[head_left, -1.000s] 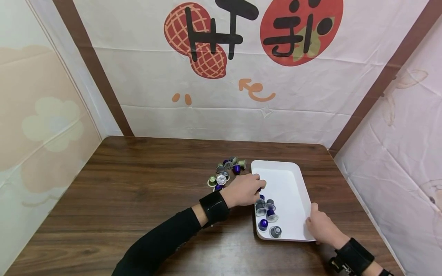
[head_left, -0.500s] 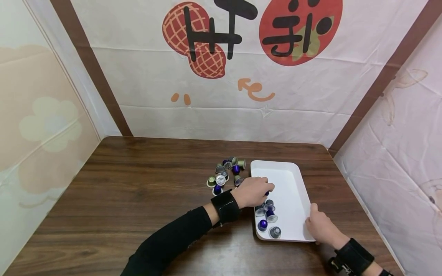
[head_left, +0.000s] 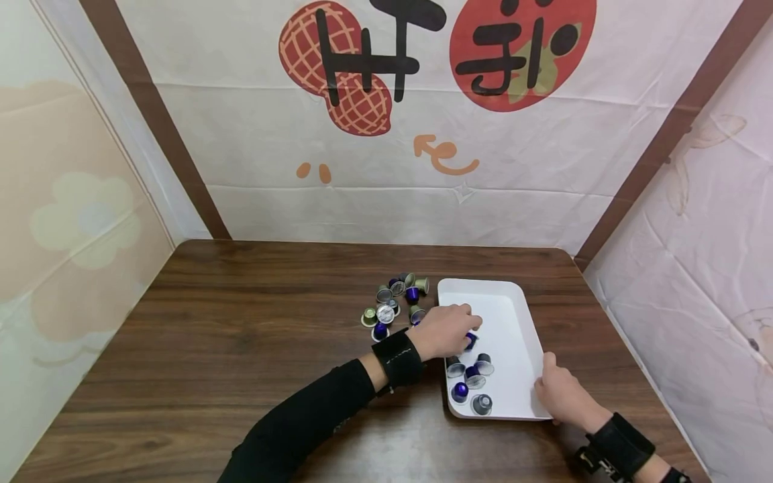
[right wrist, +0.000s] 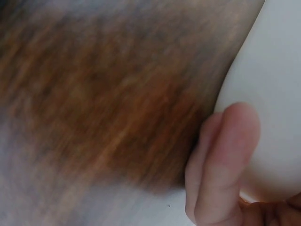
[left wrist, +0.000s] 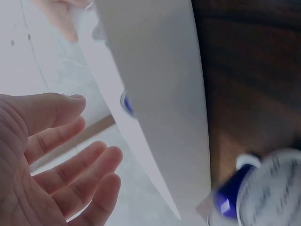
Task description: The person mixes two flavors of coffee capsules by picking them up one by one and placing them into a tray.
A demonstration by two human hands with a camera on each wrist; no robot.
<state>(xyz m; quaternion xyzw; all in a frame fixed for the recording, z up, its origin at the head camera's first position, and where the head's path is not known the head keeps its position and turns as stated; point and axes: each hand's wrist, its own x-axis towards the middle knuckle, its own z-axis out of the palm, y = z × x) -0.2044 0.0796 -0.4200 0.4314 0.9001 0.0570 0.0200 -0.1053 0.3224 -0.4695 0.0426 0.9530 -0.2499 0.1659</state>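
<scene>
My left hand (head_left: 443, 332) hovers over the left side of a white tray (head_left: 507, 335). Its fingers are spread and loosely bent in the left wrist view, thumb apart, nothing between them. A blue coffee capsule (head_left: 471, 341) lies in the tray just below the fingertips. Nearer me, several blue and grey capsules stand or lie in the tray, among them a grey capsule (head_left: 482, 404) and a blue capsule (head_left: 459, 392). My right hand (head_left: 568, 396) grips the tray's near right edge; in the right wrist view its fingers (right wrist: 230, 146) curl at the tray wall.
Left of the tray, a loose group of green, blue and silver-lidded capsules sits on the brown wooden table (head_left: 272, 308), including a green capsule (head_left: 369, 316) and a foil-lidded capsule (head_left: 385, 313). Printed cloth walls (head_left: 241, 134) stand behind and at both sides.
My left hand has moved right over the tray and let go of the blue capsule. A grey capsule in the tray has shifted slightly right. My right hand stays at the edge.
</scene>
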